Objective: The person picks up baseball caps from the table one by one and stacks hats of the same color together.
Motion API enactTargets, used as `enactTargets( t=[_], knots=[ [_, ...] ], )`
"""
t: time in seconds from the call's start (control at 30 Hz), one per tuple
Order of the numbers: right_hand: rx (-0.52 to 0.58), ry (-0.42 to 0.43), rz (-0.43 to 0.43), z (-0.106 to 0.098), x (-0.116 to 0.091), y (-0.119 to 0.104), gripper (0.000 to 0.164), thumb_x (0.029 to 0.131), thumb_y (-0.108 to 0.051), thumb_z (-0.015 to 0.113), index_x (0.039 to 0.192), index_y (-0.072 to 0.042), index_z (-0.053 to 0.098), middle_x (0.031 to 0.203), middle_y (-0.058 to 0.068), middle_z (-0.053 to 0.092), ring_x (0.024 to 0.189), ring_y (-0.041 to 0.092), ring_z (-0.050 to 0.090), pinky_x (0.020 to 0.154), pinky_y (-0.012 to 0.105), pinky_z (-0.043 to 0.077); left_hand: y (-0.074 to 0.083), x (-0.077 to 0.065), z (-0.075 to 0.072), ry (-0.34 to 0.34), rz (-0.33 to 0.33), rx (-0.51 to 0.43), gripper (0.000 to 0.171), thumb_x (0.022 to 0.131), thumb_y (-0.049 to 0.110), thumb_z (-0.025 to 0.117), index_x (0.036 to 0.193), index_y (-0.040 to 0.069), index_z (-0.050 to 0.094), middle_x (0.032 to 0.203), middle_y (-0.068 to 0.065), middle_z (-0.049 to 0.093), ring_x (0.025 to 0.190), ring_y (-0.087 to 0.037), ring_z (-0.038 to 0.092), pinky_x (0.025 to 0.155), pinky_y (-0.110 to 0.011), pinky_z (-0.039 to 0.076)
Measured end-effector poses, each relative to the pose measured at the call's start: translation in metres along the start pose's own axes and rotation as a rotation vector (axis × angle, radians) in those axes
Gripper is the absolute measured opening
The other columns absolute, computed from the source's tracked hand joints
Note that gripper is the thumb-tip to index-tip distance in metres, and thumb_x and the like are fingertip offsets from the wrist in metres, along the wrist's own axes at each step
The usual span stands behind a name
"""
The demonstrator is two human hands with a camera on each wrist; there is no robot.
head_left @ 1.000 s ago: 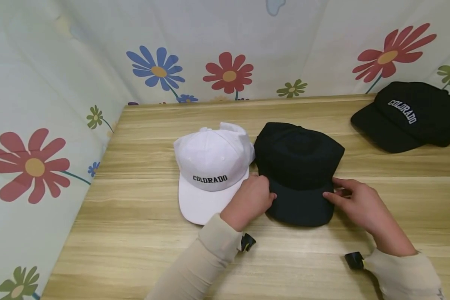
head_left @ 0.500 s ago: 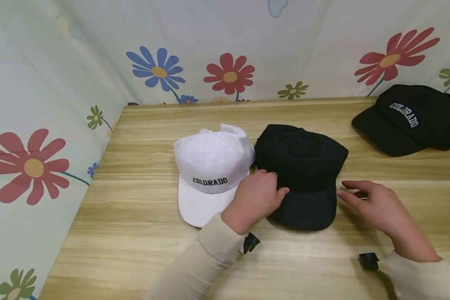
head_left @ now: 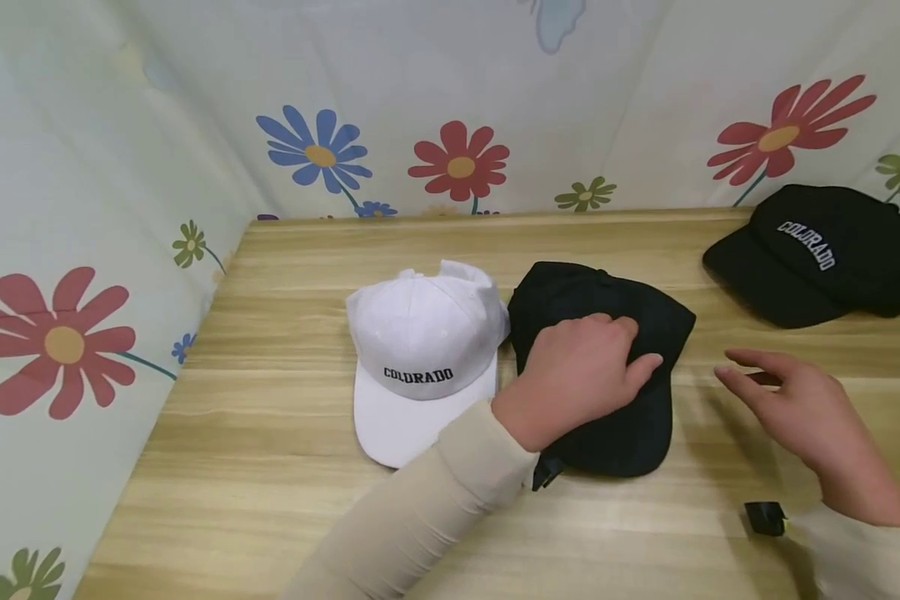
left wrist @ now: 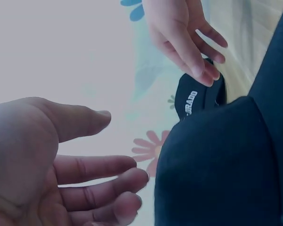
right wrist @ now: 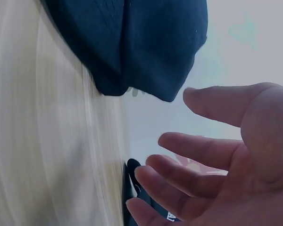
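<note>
A plain black cap [head_left: 637, 433] lies with its brim toward me, just right of a white cap [head_left: 412, 325] lettered COLORADO. My left hand [head_left: 581, 371] hovers over the black cap and hides part of its crown and brim; in the left wrist view its fingers [left wrist: 96, 167] are loosely bent with nothing between them and the cap. To the right of that cap, my right hand [head_left: 802, 408] is held in the air, thumb and fingers apart. The right wrist view shows its fingers [right wrist: 193, 146] spread and holding nothing, with the black cap beyond the thumb.
Another black cap [head_left: 825, 258] lettered COLORADO lies at the back right of the wooden table [head_left: 270, 400]. A flower-printed cloth [head_left: 495, 75] stands behind and along the left side. Each sleeve has a small black wrist device [head_left: 765, 518] by it.
My left hand has moved right and up from the black cap's left edge to over its crown. My right hand has let go of the brim's right side and drawn away rightward.
</note>
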State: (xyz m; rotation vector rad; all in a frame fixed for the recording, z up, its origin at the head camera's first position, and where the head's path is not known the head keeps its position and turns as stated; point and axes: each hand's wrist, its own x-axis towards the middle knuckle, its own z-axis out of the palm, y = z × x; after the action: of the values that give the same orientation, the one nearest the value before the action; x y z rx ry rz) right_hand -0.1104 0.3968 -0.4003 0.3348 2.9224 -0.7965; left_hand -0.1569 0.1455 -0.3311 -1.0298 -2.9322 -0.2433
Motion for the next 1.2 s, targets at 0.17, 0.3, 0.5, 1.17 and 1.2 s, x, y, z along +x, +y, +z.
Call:
enactTargets(
  t=[0.17, 0.3, 0.5, 1.17, 1.2],
  knots=[
    [0.01, 0.052, 0.017, -0.005, 0.006, 0.006, 0.069, 0.098, -0.052, 0.045, 0.14, 0.003, 0.046, 0.131, 0.039, 0.048, 0.11, 0.053, 0.05, 0.071, 0.056, 0.048, 0.014, 0.02, 0.006, -0.017, 0.055, -0.008, 0.032, 0.097, 0.053, 0.047, 0.103, 0.028, 0.065, 0.08, 0.012, 0.06, 0.072, -0.005, 0.062, 0.055, -0.023, 0.049],
    [0.01, 0.101, 0.046, -0.008, 0.011, 0.013, 0.069, 0.099, -0.051, 0.042, 0.141, 0.005, 0.044, 0.133, 0.041, 0.045, 0.112, 0.055, 0.046, 0.076, 0.061, 0.044, 0.025, 0.037, 0.009, -0.034, 0.088, -0.006, 0.029, 0.098, 0.051, 0.046, 0.096, 0.028, 0.063, 0.076, 0.013, 0.057, 0.07, -0.003, 0.06, 0.054, -0.021, 0.047],
    [0.03, 0.177, 0.063, -0.011, 0.017, 0.022, 0.064, 0.1, -0.044, 0.044, 0.139, 0.006, 0.045, 0.132, 0.042, 0.044, 0.113, 0.056, 0.046, 0.076, 0.063, 0.042, 0.04, 0.067, 0.008, -0.057, 0.15, -0.011, 0.029, 0.1, 0.046, 0.043, 0.099, 0.027, 0.063, 0.081, 0.012, 0.063, 0.073, -0.002, 0.062, 0.06, -0.018, 0.049],
    [0.018, 0.18, 0.135, -0.021, 0.047, 0.052, 0.069, 0.1, -0.046, 0.04, 0.143, 0.009, 0.036, 0.132, 0.044, 0.04, 0.114, 0.057, 0.041, 0.086, 0.064, 0.037, 0.066, 0.146, 0.004, -0.135, 0.151, -0.011, 0.027, 0.1, 0.044, 0.047, 0.107, 0.026, 0.065, 0.092, 0.013, 0.067, 0.082, -0.001, 0.061, 0.078, -0.014, 0.048],
    [0.011, 0.18, 0.132, -0.021, 0.048, 0.053, 0.07, 0.1, -0.046, 0.041, 0.142, 0.009, 0.036, 0.131, 0.044, 0.04, 0.113, 0.057, 0.041, 0.085, 0.064, 0.037, 0.068, 0.148, 0.005, -0.136, 0.152, -0.009, 0.027, 0.1, 0.044, 0.047, 0.108, 0.026, 0.066, 0.093, 0.013, 0.067, 0.083, -0.001, 0.061, 0.078, -0.013, 0.048]
  ],
)
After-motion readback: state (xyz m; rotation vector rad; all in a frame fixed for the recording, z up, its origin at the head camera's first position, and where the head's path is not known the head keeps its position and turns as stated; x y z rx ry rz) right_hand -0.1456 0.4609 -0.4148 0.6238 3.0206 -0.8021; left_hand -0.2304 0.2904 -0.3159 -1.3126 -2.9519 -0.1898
